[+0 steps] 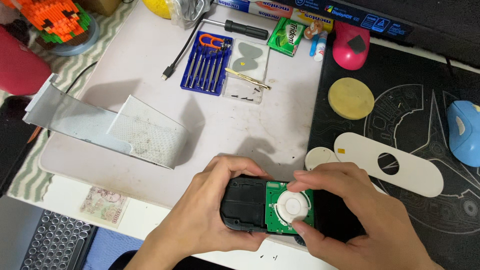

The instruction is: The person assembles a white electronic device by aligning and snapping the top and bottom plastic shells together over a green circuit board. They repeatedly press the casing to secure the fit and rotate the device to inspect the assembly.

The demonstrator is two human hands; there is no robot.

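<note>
Left hand (210, 210) is gripping the dark end of an opened black device (245, 205) at the table's near edge, fingers curled over its top, thumb underneath. Right hand (350, 215) is pinching a round white button pad (293, 206) btwn thumb and fingertips, pad sitting on the green circuit board (275, 212) exposed in the device's middle; the device's right end is hidden under that palm.

Head view, rest of desk: long white oval cover (400, 167) w/ a round hole is lying on the black desk mat (425, 100), just right of the hands. Small white disc (320, 157) is touching the cover's left end. Yellow disc (351, 98) is resting further back on the mat, pink mouse (350, 47) behind it, blue mouse (462, 132) at far right. Blue precision screwdriver set (206, 65) is lying open on the pale mat (150, 90), clear tray (247, 70) w/ grey pick and gold tweezers just beside it. Bent white perforated panel (125, 130) is lying left of centre. Banknote (105, 206) and keyboard (57, 242) are showing at lower left.
</note>
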